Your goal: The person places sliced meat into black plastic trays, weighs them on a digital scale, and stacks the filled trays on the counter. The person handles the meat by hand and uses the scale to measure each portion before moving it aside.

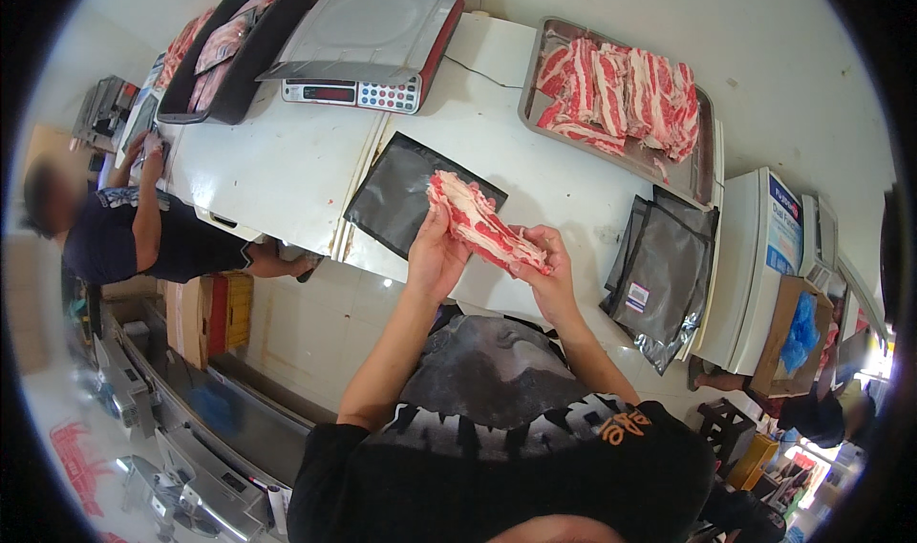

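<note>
A long strip of red, fat-marbled meat (482, 220) is held between both my hands, above the front part of the white table. My left hand (438, 255) grips its left end from below, and my right hand (549, 271) has its fingers around the right end. Under the meat lies a flat black plastic bag (387, 199), partly covered by the strip and my left hand. To the right of my hands, several black and clear plastic bags (659, 266) lie stacked near the table's edge, the top one bearing a small white label.
A metal tray (707, 127) of meat strips (621, 94) stands at the back right. A weighing scale (368, 42) with a steel pan and a black tub (205, 75) of packed meat stand back left. Another person (124, 228) works at the left end; a white freezer (755, 266) stands right.
</note>
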`<state>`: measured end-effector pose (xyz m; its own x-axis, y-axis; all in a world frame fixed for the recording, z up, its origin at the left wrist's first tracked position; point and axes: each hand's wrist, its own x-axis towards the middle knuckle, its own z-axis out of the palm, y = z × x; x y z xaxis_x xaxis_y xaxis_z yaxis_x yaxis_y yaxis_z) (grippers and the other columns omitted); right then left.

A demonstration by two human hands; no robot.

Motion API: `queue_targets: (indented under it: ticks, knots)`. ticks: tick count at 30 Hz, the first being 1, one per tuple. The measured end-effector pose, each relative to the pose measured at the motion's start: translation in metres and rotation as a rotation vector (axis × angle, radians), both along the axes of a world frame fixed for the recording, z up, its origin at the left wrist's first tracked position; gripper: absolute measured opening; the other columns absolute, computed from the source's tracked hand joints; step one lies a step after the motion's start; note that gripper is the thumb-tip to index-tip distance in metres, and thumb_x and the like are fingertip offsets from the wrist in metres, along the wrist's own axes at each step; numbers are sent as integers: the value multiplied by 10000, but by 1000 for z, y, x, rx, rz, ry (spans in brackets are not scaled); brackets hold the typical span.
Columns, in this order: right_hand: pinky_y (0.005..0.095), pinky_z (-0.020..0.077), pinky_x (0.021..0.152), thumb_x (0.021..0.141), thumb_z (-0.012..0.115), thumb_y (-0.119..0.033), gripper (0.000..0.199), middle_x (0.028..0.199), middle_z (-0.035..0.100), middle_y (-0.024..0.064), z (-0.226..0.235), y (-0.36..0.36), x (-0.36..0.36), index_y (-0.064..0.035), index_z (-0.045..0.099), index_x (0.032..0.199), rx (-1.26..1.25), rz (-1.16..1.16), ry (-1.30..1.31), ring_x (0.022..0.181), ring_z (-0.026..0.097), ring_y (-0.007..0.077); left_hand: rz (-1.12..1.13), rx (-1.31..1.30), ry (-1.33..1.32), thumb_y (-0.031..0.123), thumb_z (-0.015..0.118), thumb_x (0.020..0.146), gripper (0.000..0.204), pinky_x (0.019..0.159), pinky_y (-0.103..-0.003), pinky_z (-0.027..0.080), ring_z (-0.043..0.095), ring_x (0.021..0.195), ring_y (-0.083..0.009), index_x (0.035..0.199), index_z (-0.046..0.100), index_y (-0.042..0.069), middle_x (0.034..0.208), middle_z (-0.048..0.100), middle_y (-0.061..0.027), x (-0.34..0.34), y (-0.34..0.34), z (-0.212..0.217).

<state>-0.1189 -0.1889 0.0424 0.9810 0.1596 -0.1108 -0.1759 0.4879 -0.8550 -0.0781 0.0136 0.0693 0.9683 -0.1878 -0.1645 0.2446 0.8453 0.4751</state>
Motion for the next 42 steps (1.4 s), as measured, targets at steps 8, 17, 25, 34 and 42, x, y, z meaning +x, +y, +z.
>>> queue_targets:
  ticks: [8,17,25,34,42]
  knots:
    - [414,468,1116,888,774,-47,713,1612,396,174,21,-5,16,-69,445,1521,-751,56,-566,1400,522,306,-123,-26,113,342,487,1138,460,1130,-461,454,582,1305,-244,1537,450,116,1464,567,-78,-5,-10,-5]
    - [277,431,475,1095,428,-430,534,1274,692,167,-52,-17,42,-41,543,1442,702,365,214,1019,657,271,-320,177,-35,203,566,1072,693,1244,-406,268,420,1446,-174,1665,248,40,1585,442,-25,-1,-24,84]
    - [306,621,612,1144,370,-433,610,1509,575,195,-39,-53,33,-6,415,1578,585,310,397,1289,633,324,-202,1186,-210,198,730,980,483,1079,-448,481,584,1314,-296,1429,628,53,1455,619,-104,-4,26,22]
    - [505,596,1024,1142,407,-321,573,1597,488,201,12,-47,20,-38,332,1635,397,344,471,1456,506,387,244,1905,-553,147,842,828,221,872,-459,524,637,991,-348,1002,773,30,1016,688,-113,-37,22,-63]
    - [633,483,1131,1106,485,-237,502,1543,549,193,-19,-37,23,-51,436,1570,528,366,637,1416,551,365,346,1616,-336,50,764,905,68,701,-382,528,667,759,-272,928,730,-4,879,678,-102,-32,17,-60]
